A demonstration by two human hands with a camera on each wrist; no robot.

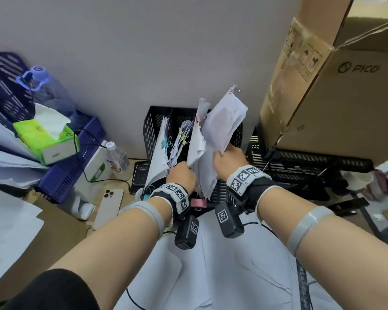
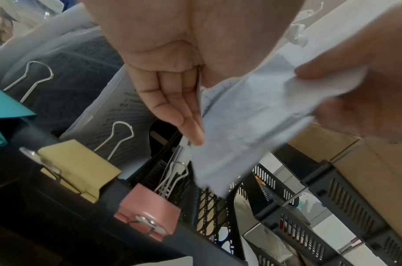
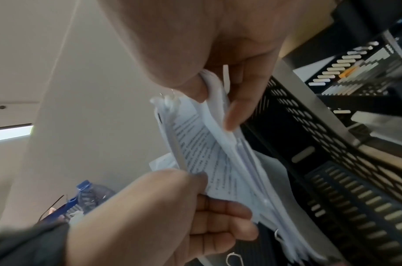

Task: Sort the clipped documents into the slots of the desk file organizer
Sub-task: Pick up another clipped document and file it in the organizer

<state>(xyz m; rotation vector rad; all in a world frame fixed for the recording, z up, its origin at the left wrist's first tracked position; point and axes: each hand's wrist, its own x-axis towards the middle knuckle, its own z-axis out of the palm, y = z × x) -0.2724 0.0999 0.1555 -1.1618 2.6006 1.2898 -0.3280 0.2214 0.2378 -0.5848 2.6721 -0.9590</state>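
A black mesh file organizer [image 1: 154, 121] stands against the wall, with clipped paper bundles upright in its slots. Teal [image 2: 4, 115], yellow [image 2: 79, 167] and pink [image 2: 147, 212] binder clips sit at its front edge. My right hand [image 1: 230, 161] pinches a thick white document bundle [image 1: 224, 121] that tilts up and to the right over the right-hand slots. In the right wrist view, thumb and fingers [image 3: 238, 108] clamp its edge. My left hand [image 1: 182, 175] grips the lower sheets of the same bundle [image 2: 241, 126], fingers [image 3: 218, 221] curled round them.
A large cardboard box [image 1: 345, 97] rests on black stacked trays [image 1: 300, 164] to the right. On the left are a blue basket [image 1: 76, 166], a green tissue box [image 1: 47, 139], a water bottle [image 1: 119, 159] and a phone [image 1: 108, 206]. Loose white sheets [image 1: 233, 265] lie under my forearms.
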